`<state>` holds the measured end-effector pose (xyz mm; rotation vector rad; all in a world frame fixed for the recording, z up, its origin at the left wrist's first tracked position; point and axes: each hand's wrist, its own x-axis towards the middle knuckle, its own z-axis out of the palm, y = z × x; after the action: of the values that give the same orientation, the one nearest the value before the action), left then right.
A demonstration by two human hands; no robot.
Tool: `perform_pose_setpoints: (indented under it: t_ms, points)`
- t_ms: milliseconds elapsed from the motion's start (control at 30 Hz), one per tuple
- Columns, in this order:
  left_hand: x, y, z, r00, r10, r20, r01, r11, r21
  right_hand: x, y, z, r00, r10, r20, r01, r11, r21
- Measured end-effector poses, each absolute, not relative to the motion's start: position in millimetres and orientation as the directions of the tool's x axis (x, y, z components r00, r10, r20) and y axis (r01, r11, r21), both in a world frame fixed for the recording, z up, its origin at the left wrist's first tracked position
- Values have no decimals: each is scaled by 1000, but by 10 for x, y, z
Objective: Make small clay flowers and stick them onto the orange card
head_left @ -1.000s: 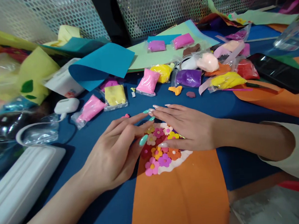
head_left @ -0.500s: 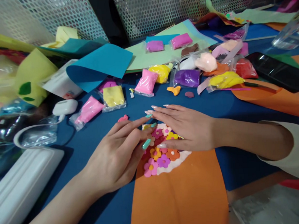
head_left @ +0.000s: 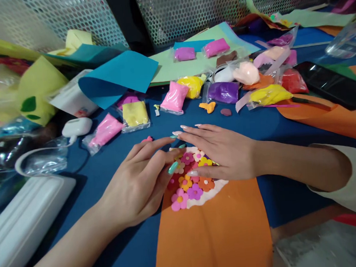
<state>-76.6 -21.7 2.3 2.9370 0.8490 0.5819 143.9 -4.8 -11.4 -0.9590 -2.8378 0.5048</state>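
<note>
Small clay flowers in pink, orange, purple and yellow are packed together on a white clay patch, at the top of an orange sheet. Flat across the upper right of the flowers lies my right hand, palm down with fingers stretched out. My left hand, with teal nails, reaches over their left edge. Its fingers are partly bent and apart, the thumb hangs over the flowers, and one fingertip is close to the right fingertips. Whatever lies directly under both hands is hidden.
Bagged clay, such as a pink packet, a yellow one and a purple one, lies beyond my hands. A black phone-like object sits at right. On the left are a white box and a white cable.
My left fingers have shifted slightly up and to the left, with a finger drawing back toward the upper edge of the flowers. My right hand stays in place.
</note>
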Motion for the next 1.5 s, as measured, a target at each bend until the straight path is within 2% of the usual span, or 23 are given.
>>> perform_pose_setpoints:
  t_ms: [233,400,767,967,1200,1333,1500]
  points:
    - [-774,-215,16,794,536,288,514,-844,154,1440,-50,-124,-796,606,6,564,745,-356]
    - [-794,-210,5,763,533,366,503,-845,183,1450,-46,-127,-797,604,12,560,746,-361]
    - [-766,-204,28,819,485,307,487,-870,78,1446,-50,-121,-801,599,11,558,752,-351]
    - [-797,-242,48,782,489,387,505,-861,67,1450,-37,-131,-802,597,11,556,754,-348]
    - [-744,-237,53,804,461,374,492,-870,16,1445,-43,-109,-799,602,-3,563,745,-357]
    - [-759,-240,42,796,491,355,496,-864,82,1451,-47,-112,-799,601,-3,558,740,-375]
    - [-781,-259,43,722,613,322,540,-789,292,1444,-44,-117,-798,603,-6,562,740,-370]
